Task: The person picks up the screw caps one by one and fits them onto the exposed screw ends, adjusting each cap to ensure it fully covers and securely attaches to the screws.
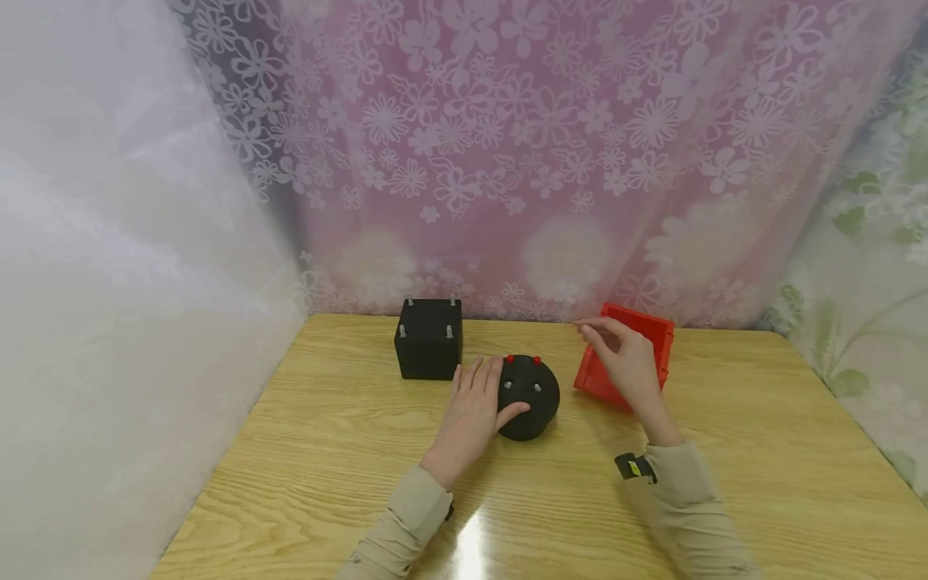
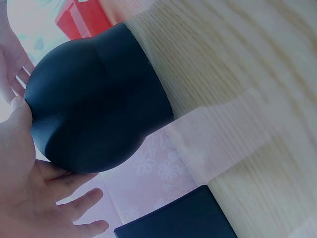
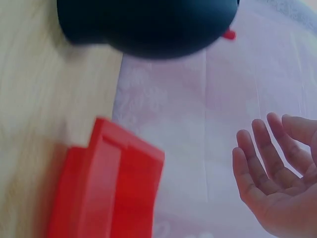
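Note:
A black rounded block (image 1: 528,415) with a cylindrical base stands on the table. Two red pegs (image 1: 537,360) and two silver pegs (image 1: 537,387) stick up from its top. My left hand (image 1: 471,415) holds the block from the left, thumb over the near side and fingers along the far side. In the left wrist view, the thumb and index finger span the black body (image 2: 94,99). My right hand (image 1: 625,358) hovers over a red open box (image 1: 660,326), palm partly turned up. In the right wrist view, its bent fingers (image 3: 267,163) show nothing between them.
A black cube (image 1: 429,354) with several silver pegs on top stands left of the rounded block. The wooden table (image 1: 326,451) ends against a pink flowered curtain (image 1: 464,161) at the back. Pale sheets hang at both sides.

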### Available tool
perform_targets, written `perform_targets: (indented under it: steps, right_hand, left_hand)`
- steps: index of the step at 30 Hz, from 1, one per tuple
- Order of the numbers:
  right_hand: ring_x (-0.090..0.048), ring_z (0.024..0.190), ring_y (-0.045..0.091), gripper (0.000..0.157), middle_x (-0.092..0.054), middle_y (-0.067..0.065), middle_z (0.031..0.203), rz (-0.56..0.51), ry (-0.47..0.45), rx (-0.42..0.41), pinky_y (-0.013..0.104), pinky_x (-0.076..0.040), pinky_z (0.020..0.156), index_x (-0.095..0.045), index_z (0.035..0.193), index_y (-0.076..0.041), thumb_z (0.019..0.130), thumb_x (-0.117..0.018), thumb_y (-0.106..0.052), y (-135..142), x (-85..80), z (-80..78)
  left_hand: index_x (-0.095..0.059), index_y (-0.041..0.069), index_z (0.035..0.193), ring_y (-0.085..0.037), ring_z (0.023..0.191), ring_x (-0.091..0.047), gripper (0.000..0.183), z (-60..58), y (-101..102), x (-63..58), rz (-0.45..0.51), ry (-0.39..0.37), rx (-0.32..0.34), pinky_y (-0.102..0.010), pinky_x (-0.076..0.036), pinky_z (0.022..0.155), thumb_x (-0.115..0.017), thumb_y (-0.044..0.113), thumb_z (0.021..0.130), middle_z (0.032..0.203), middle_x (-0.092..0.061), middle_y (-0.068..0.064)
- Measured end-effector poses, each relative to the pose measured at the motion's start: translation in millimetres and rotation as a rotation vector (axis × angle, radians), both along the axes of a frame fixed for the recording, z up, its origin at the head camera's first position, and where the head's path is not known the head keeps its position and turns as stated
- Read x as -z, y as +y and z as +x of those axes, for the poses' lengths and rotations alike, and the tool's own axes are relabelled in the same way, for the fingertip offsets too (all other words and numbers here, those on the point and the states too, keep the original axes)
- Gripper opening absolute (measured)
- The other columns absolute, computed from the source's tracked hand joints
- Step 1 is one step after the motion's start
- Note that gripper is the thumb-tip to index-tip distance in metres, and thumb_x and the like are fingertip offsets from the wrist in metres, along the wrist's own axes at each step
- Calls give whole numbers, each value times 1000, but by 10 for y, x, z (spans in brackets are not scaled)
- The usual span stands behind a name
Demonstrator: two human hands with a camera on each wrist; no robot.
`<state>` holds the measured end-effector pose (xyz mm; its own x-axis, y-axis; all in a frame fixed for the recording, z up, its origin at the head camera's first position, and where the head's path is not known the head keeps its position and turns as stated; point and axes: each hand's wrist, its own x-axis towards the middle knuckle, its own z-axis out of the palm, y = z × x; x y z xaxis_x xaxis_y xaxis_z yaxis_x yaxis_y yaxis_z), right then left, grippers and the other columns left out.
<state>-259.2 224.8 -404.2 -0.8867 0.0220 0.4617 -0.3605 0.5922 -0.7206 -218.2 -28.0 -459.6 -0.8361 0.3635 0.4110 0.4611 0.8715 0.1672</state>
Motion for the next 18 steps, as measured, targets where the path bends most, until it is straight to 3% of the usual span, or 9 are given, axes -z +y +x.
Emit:
perform_targets:
  steps: [5,9,13,18]
  right_hand:
    - [-69,90,19,31,-75,15,108,83,43,37,12,-47,71,-74,121,-9,102,-65,-31,223,-95,-61]
    - [-70,94,36,31,-72,20,117,171,42,36,37,-58,75,-72,124,-6,103,-63,-28,414,-179,-152]
    - [-68,103,47,33,-68,25,123,261,-42,48,61,-55,84,-69,127,-5,105,-60,-28,564,-219,-259]
    - [-68,97,45,33,-69,27,117,395,-137,47,56,-55,77,-69,125,0,104,-60,-24,702,-151,-436]
  left_hand:
    - [-39,5,155,-31,145,-39,84,7,2,-10,10,-9,9,-57,-30,119,-52,63,96,152,-48,-12]
    - [-38,5,155,-32,145,-39,84,4,3,-9,16,-8,10,-57,-30,119,-52,63,96,152,-48,-12]
    - [-39,4,154,-32,145,-40,83,1,2,-5,14,3,8,-57,-31,118,-53,62,96,151,-49,-13]
    - [-39,4,154,-32,144,-41,83,0,-1,3,9,16,11,-57,-32,118,-53,62,96,151,-49,-13]
